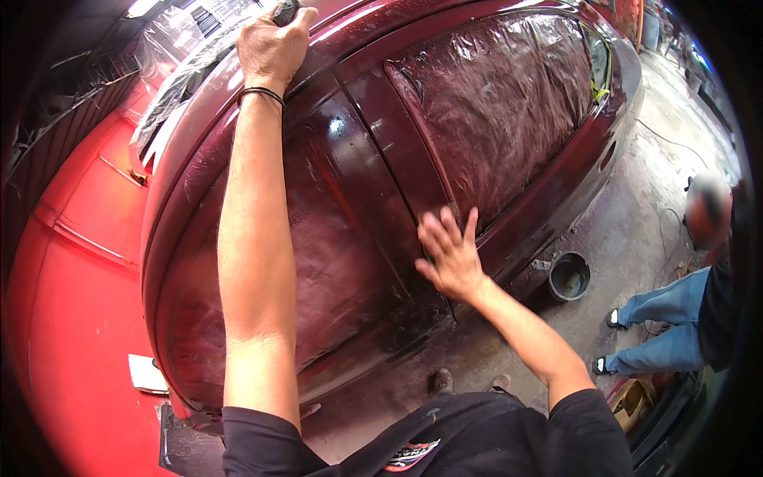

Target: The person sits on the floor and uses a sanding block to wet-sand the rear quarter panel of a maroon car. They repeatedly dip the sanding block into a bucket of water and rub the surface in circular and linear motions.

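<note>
A dark maroon car body (366, 159) fills the middle, its surface dull in places and shiny in others. Wrinkled plastic film (501, 111) covers its window opening, stained the same maroon. My right hand (453, 254) lies flat against the pillar beside that film, fingers spread and slightly blurred. Whether a thin pad is under its palm I cannot tell. At the top edge, my left hand (273, 49) is closed around a dark rounded thing (286, 11), partly cut off by the frame, above the car's roof. A black band circles that wrist.
A dark bucket (569, 277) stands on the grey floor (636, 199) to the right of the car. Farther right is another person in blue jeans (664, 326), beside a cable. On the left is a bright red car panel (71, 318) with a white object (148, 374) on it.
</note>
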Available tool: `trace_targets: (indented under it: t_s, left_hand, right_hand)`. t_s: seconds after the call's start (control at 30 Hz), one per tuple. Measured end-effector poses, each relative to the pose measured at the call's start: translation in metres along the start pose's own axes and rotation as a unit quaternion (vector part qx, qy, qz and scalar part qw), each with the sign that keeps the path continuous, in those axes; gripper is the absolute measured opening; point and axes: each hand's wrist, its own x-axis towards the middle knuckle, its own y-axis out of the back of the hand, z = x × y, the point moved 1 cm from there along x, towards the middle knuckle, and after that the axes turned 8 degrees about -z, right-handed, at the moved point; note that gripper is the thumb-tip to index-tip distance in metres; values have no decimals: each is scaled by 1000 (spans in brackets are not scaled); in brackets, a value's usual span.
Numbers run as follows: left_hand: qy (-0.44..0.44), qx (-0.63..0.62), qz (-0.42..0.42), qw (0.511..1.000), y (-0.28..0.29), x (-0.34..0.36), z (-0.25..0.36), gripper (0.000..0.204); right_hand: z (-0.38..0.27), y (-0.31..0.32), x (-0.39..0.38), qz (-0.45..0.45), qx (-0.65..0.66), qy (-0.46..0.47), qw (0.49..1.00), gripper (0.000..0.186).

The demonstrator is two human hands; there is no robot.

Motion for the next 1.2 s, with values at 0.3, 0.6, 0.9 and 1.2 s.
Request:
trace_targets:
  t_s: [0.3, 0.6, 0.9, 1.2]
  left_hand:
    - [20, 1, -17, 1000, 7, -4, 1, 33]
    - [24, -8, -1, 1000, 11, -2, -4, 38]
    - [69, -73, 16, 995, 12, -6, 9, 33]
    - [112, -78, -11, 991, 16, 11, -6, 34]
  right_hand:
    - [-9, 66, 217, 59, -28, -18, 998, 70]
    - [-34, 26, 70, -39, 22, -90, 995, 72]
    - [-75, 22, 126, 142, 75, -242, 957, 71]
    - [-105, 19, 142, 235, 101, -307, 917, 67]
